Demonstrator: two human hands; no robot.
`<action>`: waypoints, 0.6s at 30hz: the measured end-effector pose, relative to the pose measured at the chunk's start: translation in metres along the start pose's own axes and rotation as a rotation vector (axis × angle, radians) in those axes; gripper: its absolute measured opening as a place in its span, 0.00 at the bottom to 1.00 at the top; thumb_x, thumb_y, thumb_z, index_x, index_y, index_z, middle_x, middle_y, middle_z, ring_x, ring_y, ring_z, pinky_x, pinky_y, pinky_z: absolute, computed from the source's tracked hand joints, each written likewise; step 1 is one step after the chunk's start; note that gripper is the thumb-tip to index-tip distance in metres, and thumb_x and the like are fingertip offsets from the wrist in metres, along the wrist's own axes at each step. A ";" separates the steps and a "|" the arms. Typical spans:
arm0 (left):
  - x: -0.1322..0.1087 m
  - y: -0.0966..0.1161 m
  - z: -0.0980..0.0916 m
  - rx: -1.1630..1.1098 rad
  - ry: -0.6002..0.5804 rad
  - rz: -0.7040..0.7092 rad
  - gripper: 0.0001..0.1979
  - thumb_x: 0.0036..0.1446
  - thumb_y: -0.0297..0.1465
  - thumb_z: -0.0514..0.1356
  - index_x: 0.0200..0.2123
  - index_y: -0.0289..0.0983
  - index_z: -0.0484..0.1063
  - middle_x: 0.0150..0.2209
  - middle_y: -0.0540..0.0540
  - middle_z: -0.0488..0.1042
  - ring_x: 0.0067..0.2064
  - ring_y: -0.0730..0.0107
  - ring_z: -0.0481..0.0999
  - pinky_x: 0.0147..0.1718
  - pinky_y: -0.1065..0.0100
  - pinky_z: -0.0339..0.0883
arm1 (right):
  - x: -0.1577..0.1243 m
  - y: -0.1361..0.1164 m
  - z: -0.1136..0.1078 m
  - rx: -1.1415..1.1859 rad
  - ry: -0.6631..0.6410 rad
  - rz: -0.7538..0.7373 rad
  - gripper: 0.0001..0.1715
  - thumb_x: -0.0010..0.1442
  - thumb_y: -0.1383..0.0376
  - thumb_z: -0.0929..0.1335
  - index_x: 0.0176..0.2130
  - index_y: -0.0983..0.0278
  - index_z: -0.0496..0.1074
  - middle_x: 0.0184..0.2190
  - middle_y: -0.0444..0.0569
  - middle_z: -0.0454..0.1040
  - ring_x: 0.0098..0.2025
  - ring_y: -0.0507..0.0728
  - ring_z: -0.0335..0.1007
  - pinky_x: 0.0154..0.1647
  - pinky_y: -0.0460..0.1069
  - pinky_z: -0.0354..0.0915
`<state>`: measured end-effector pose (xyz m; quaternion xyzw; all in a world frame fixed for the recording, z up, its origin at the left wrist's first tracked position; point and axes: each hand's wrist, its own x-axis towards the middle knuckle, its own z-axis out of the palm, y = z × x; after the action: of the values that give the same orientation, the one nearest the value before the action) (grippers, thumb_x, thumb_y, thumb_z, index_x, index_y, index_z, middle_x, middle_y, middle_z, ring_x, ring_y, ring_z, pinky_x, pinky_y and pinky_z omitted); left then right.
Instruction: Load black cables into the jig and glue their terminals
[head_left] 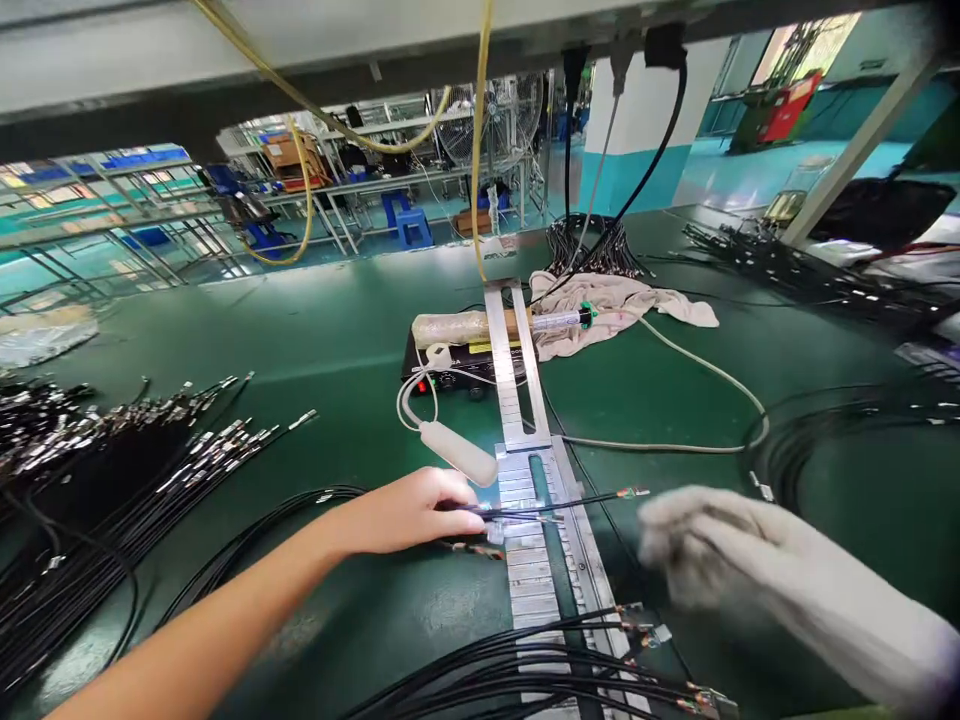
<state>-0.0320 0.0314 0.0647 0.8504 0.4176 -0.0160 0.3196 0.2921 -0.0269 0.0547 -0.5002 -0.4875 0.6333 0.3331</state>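
My bare left hand pinches black cables by the left side of a slotted metal fixture. Stripped ends with coloured wires stick out past the fixture's right edge. My gloved right hand hovers right of the fixture, smeared by motion, so I cannot make out its fingers. Just above my left hand lies a white pen-shaped tool, its tip by the fixture. More black cables cross the fixture's near end, their wired ends at the right.
A black control box with a syringe-like tube on top stands behind, beside a pinkish cloth. Cable bundles lie left, others far right. A yellow hose hangs down, and a white cord loops across the green table.
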 end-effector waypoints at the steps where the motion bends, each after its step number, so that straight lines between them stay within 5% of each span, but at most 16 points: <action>1: -0.004 -0.003 0.000 -0.011 0.024 0.006 0.13 0.64 0.40 0.56 0.38 0.38 0.74 0.39 0.48 0.74 0.40 0.65 0.74 0.39 0.69 0.68 | 0.014 0.001 -0.001 -0.004 0.078 -0.036 0.25 0.57 0.47 0.70 0.42 0.64 0.76 0.35 0.55 0.79 0.31 0.58 0.74 0.33 0.52 0.72; 4: -0.014 -0.018 0.011 0.019 0.141 -0.032 0.17 0.62 0.41 0.59 0.51 0.39 0.68 0.49 0.43 0.71 0.49 0.58 0.70 0.48 0.61 0.66 | 0.053 0.012 0.008 -0.142 0.252 -0.098 0.22 0.59 0.50 0.68 0.44 0.63 0.75 0.38 0.53 0.78 0.35 0.58 0.73 0.37 0.51 0.71; 9: -0.032 -0.051 0.022 -0.026 0.211 -0.161 0.12 0.66 0.37 0.51 0.42 0.39 0.72 0.43 0.44 0.72 0.46 0.59 0.69 0.47 0.61 0.64 | 0.092 0.032 0.033 -0.686 0.226 -0.443 0.17 0.63 0.64 0.62 0.48 0.57 0.74 0.47 0.48 0.77 0.49 0.60 0.72 0.53 0.59 0.66; 14: -0.054 -0.065 0.019 -0.432 -0.072 -0.368 0.15 0.62 0.43 0.56 0.32 0.37 0.73 0.28 0.50 0.70 0.30 0.69 0.70 0.30 0.71 0.65 | 0.102 0.042 0.035 -0.979 0.223 -0.553 0.20 0.66 0.65 0.60 0.53 0.54 0.71 0.54 0.47 0.73 0.51 0.62 0.69 0.53 0.63 0.66; 16: -0.060 -0.065 0.019 -0.370 -0.065 -0.366 0.15 0.63 0.42 0.54 0.33 0.37 0.72 0.29 0.50 0.71 0.31 0.69 0.70 0.30 0.71 0.65 | 0.105 0.044 0.031 -0.984 0.205 -0.559 0.21 0.66 0.66 0.60 0.55 0.54 0.69 0.55 0.46 0.72 0.52 0.62 0.68 0.53 0.63 0.66; 18: -0.059 -0.060 0.020 -0.112 0.070 -0.311 0.15 0.66 0.38 0.49 0.34 0.38 0.72 0.35 0.47 0.73 0.36 0.65 0.71 0.36 0.66 0.66 | 0.108 0.045 0.027 -0.922 0.182 -0.571 0.20 0.66 0.67 0.60 0.55 0.54 0.69 0.54 0.46 0.72 0.52 0.62 0.68 0.54 0.64 0.65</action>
<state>-0.1088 0.0062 0.0341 0.7566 0.5552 -0.0124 0.3454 0.2388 0.0498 -0.0206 -0.4949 -0.8001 0.1928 0.2790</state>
